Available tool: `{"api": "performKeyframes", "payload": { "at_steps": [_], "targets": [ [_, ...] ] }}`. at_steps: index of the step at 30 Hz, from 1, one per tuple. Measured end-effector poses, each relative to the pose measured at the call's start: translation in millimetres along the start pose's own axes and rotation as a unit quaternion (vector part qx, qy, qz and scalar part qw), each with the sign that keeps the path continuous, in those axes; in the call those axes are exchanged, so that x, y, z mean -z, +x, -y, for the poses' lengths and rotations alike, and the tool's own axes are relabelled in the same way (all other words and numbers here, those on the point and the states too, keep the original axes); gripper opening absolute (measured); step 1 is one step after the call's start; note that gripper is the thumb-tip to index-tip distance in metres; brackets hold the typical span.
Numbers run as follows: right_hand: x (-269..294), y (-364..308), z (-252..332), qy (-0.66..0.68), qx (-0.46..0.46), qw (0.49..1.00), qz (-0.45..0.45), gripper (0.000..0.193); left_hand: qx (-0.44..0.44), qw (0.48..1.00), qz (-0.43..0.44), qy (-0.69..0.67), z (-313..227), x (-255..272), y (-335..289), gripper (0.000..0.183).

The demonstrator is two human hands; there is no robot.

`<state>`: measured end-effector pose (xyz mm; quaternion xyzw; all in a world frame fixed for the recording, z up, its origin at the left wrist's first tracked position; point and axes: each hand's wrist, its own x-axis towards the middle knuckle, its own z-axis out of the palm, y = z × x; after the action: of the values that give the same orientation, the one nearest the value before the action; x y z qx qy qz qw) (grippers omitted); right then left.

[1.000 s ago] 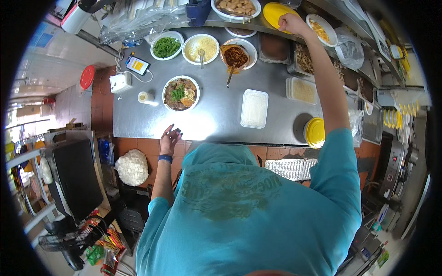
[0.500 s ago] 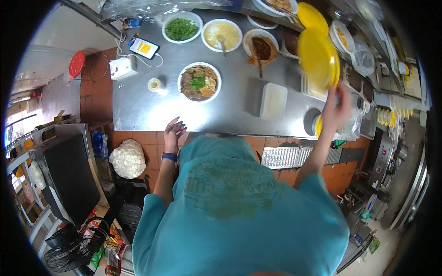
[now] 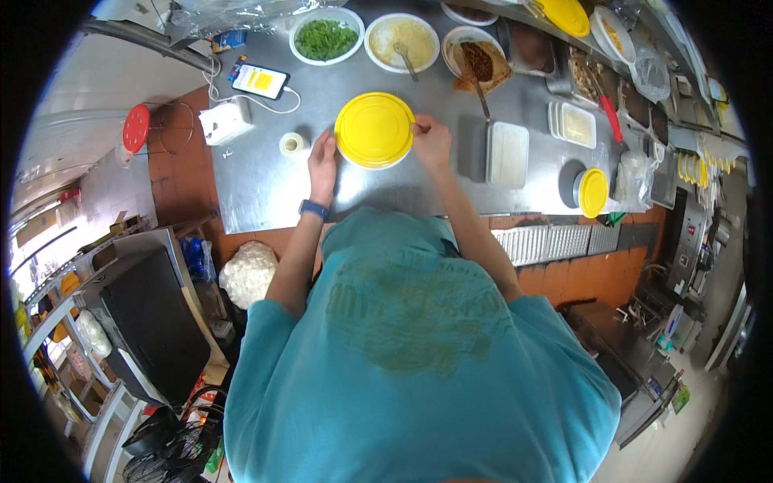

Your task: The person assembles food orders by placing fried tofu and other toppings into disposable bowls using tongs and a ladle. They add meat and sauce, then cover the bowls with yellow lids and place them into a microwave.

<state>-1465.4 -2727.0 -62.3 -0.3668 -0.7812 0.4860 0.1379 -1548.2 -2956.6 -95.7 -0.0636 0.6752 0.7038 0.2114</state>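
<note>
A round yellow lid (image 3: 374, 129) lies over the white bowl (image 3: 392, 166), whose food is now hidden; only a sliver of its white rim shows below. At the lid's right edge, my right hand (image 3: 432, 143) pinches it between thumb and fingers. My left hand (image 3: 323, 165), with a blue band on the wrist, curls against the left side of the lidded bowl. Just left of that hand stands a small pale round container (image 3: 291, 144). Farther back are a bowl of chopped greens (image 3: 325, 39), a bowl of minced pale food (image 3: 411, 40) with a spoon, and a bowl of dark red sauce (image 3: 477, 61).
To the right sit a white rectangular container (image 3: 508, 154), stacked clear tubs (image 3: 574, 125), a yellow-lidded tub (image 3: 593, 193) and a red-handled utensil (image 3: 610, 119). A phone (image 3: 259, 80) and its cable lie at the back left. More yellow lids (image 3: 566, 14) rest on the upper shelf.
My right hand has brought a yellow lid from the right side onto the bowl, covering its food. My left hand has moved forward from the table's front edge to the bowl's left side.
</note>
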Motion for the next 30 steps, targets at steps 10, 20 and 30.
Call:
{"api": "performKeyframes", "payload": {
  "at_steps": [10,20,30],
  "targets": [
    [-15.5,18.4,-48.8,-0.008,-0.066,0.997,0.043,0.022,-0.021,0.973,0.032,0.229,-3.0,-3.7,30.5,0.032],
    [-38.7,84.8,-6.1,0.112,-0.244,0.945,0.190,0.027,0.111,0.989,0.029,0.092,-17.5,-41.5,90.5,0.026],
    [-61.5,94.8,0.5,-0.054,-0.071,0.956,0.279,0.037,0.185,0.953,0.162,0.179,-29.0,-63.1,114.8,0.025]
  ]
}}
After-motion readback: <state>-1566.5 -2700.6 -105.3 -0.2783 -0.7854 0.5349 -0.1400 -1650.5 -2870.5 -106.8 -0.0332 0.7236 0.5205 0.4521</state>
